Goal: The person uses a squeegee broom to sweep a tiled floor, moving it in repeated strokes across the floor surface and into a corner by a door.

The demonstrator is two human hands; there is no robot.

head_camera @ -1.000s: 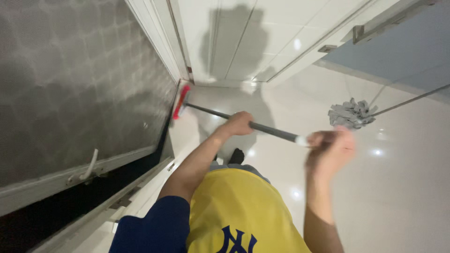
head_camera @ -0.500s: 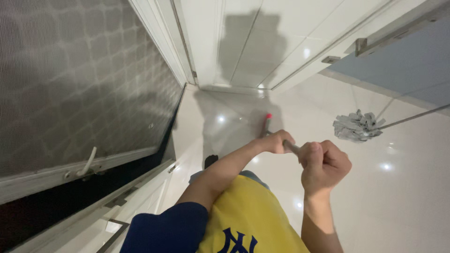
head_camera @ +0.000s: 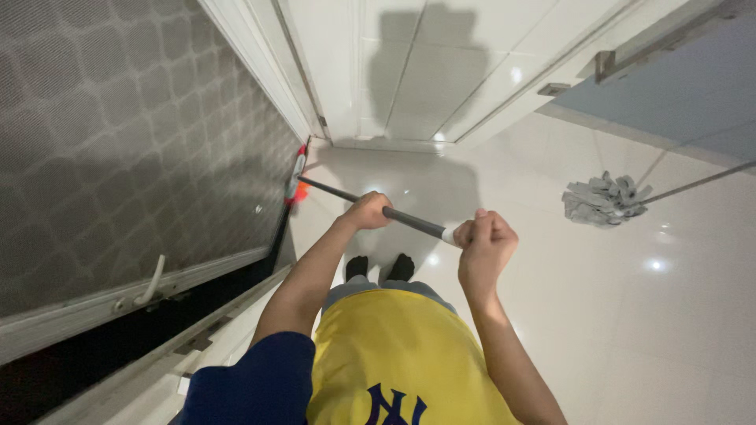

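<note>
Closest to the camera, the person's yellow shirt [head_camera: 402, 354] with a dark blue sleeve [head_camera: 252, 382] fills the lower frame, and two dark-socked feet [head_camera: 380, 267] stand together on the glossy white floor [head_camera: 669, 330].

Right hand [head_camera: 486, 240]: closed in a full fist around the light-coloured end cap of the broom handle [head_camera: 409, 222], knuckles up. Holding the very end appears to give it leverage and steering over the long pole.

Left hand [head_camera: 367, 211]: wrapped around the dark shaft further along, arm extended forward. The two hands are set apart on the pole, a spacing that seems suited to pushing and guiding the far end rather than lifting it.

The handle runs from the right fist away and to the left, sloping down to the floor. Its red brush head [head_camera: 296, 177] sits low, pressed into the corner line where the floor meets the base of the grey patterned screen door [head_camera: 134, 134]; whether the bristles touch the door itself cannot be told.

On the near left, the door's white lever handle [head_camera: 151, 282] hangs over a dark gap at the threshold.

Further right, well apart from the broom, a grey string mop [head_camera: 605, 198] lies on the floor, its thin pole running off frame to the right, evidently set aside.

At the far end, a white panelled wall [head_camera: 409, 71] carries the person's shadow.
</note>
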